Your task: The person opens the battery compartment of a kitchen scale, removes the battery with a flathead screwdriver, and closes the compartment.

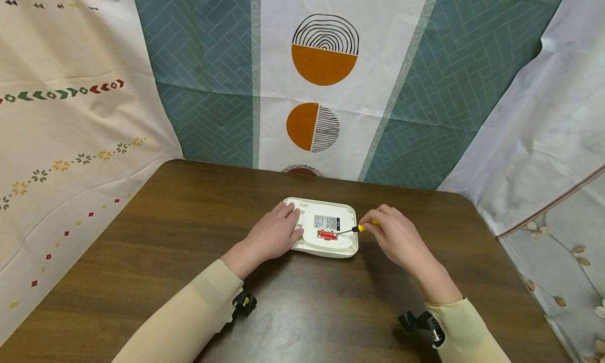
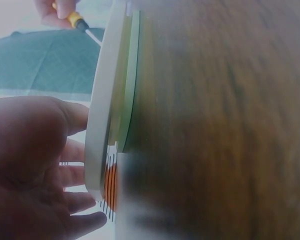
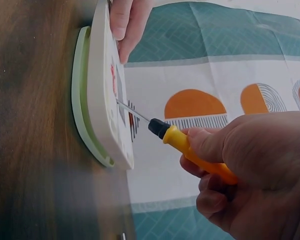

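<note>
A white rounded plastic device (image 1: 309,247) lies on the brown table, its labelled face upward. In the right wrist view, a pale green part (image 3: 81,95) shows beneath the white casing. My left hand (image 1: 276,230) rests over the device's left end, fingers extended across it. My right hand (image 1: 394,234) grips a screwdriver (image 3: 182,142) with a yellow handle and black collar. Its thin metal shaft slants down, the tip at the edge of a small red patch (image 1: 327,235) with light lettering. Just above that patch is a grey printed label (image 1: 326,223).
The brown wooden table (image 1: 189,231) spreads around the device. A green and white patterned cloth (image 1: 208,74) hangs behind its far edge, with pale cloths at both sides. Black straps with small cameras (image 1: 244,302) sit at both wrists.
</note>
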Demonstrator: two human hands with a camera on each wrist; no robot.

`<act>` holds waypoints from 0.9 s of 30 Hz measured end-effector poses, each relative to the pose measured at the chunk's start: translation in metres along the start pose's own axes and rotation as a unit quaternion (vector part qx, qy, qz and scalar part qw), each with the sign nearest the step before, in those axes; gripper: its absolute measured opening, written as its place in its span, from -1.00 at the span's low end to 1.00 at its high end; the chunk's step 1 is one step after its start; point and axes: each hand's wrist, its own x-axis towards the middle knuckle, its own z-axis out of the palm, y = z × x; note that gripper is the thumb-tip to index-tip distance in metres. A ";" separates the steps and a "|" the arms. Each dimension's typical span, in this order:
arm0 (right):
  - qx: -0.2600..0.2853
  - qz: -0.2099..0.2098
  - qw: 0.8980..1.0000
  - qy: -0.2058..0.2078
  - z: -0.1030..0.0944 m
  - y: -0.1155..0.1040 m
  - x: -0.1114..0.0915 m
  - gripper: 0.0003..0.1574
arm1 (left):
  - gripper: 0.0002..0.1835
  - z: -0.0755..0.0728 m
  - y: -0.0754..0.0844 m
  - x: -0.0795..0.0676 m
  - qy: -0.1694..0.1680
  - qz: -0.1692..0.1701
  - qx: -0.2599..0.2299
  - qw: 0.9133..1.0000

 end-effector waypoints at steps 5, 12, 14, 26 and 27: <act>0.006 0.020 1.000 -0.013 0.000 0.001 0.001 -0.91 | -0.31 0.001 0.000 0.000 0.001 0.003 0.004 1.000; 0.007 0.045 0.999 -0.028 -0.001 0.003 0.000 -0.95 | -0.32 0.001 0.000 -0.001 0.008 0.007 0.012 1.000; 0.007 0.056 0.998 -0.035 0.000 0.003 0.000 -0.95 | -0.32 0.000 0.000 -0.001 0.009 0.008 0.013 1.000; 0.010 0.035 0.999 -0.029 0.001 0.007 -0.001 -0.90 | -0.32 0.002 0.000 0.001 0.009 0.009 0.015 1.000; 0.009 0.035 0.999 -0.030 0.002 0.007 -0.001 -0.90 | -0.32 0.002 0.000 0.000 0.009 0.009 0.014 1.000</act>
